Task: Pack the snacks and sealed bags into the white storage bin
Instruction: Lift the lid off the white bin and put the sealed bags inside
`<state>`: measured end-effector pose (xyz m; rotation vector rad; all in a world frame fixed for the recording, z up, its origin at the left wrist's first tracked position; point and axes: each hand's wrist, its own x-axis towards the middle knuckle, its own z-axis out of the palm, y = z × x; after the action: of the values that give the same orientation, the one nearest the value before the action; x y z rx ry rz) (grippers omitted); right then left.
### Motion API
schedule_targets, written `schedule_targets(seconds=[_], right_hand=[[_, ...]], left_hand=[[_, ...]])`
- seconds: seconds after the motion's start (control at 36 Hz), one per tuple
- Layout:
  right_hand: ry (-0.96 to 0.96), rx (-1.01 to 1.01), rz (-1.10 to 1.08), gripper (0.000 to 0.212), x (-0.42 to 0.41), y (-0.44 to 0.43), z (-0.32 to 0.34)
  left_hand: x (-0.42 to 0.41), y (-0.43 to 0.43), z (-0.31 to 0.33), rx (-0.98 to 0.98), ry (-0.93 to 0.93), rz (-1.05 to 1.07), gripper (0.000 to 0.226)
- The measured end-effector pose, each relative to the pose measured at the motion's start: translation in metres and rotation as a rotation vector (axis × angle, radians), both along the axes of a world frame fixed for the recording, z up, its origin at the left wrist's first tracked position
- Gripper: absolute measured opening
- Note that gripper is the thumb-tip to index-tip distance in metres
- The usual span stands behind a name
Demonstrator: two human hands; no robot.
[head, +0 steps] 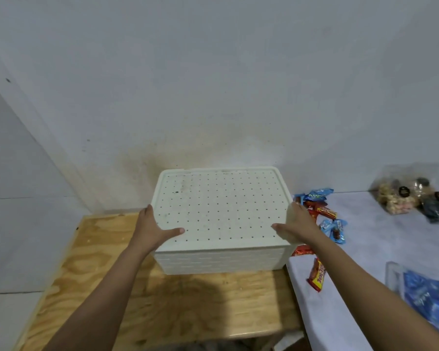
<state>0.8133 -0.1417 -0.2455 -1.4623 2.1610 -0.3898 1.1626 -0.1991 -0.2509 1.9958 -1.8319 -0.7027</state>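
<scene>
The white storage bin [221, 263] stands on a plywood board, closed by its white perforated lid [221, 206]. My left hand [152, 228] grips the lid's left edge, thumb on top. My right hand [295, 224] grips the lid's right edge in the same way. Just right of the bin, blue and red snack packets [319, 202] lie in a loose pile on a pale cloth, with more blue packets [336, 230] below them. A red and yellow snack bar [317, 274] lies nearer me. Clear sealed bags [401, 196] of snacks sit at the far right.
The plywood board [178, 302] reaches from the bin toward me. A cloth-covered table [365, 249] adjoins it on the right. A clear bag with blue packets [423, 297] lies at the right edge. White walls stand behind and to the left.
</scene>
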Motion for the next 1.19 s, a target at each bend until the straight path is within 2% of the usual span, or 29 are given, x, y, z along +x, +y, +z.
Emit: schedule_targets(seconds=[0.25,0.5,0.67,0.89,1.19], right_hand=[[-0.014,-0.081,-0.024,0.070,0.004,0.003,0.016],[-0.084,-0.207,0.074,0.079,0.050,0.005,0.042],[-0.126,-0.191,0.241,0.089,0.121,-0.014,0.045],[-0.141,-0.171,0.482,0.084,0.245,-0.043,0.040],[-0.132,-0.039,0.655,0.095,0.407,-0.039,0.007]], left_hand=[[0.002,0.006,0.009,-0.071,0.084,0.009,0.098],[0.042,0.029,0.028,-0.155,0.086,0.109,0.113],[0.116,0.066,0.030,-0.150,0.055,0.266,0.113],[0.221,0.127,0.026,-0.147,0.053,0.520,0.110],[0.351,0.188,-0.009,-0.079,0.080,0.724,0.110]])
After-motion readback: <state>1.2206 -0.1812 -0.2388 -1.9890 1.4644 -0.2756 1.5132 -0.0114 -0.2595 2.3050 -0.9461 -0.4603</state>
